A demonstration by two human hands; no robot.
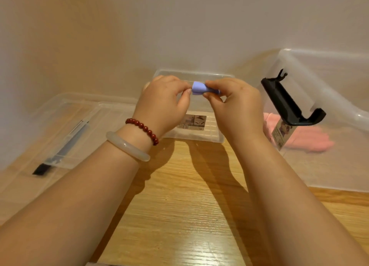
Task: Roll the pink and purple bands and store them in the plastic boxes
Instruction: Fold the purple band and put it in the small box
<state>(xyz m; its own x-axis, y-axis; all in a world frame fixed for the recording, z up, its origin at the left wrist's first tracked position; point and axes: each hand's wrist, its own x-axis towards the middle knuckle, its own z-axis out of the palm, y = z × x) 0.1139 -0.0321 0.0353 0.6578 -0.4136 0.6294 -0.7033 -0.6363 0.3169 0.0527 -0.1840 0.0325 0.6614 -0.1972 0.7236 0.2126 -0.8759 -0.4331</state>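
Forearms (79,205) lowest in frame; at centre I note left hand (163,103) and right hand (237,107) both pinching purple band (196,88), judged soft, light, best held by its ends.

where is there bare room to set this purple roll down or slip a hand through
Bare wood table lies between the left forearm and right forearm, nearer than the small clear box, whose floor shows only a label. Crowded: the left box with dark pens; the large box on the right, with the pink band and a black holder.
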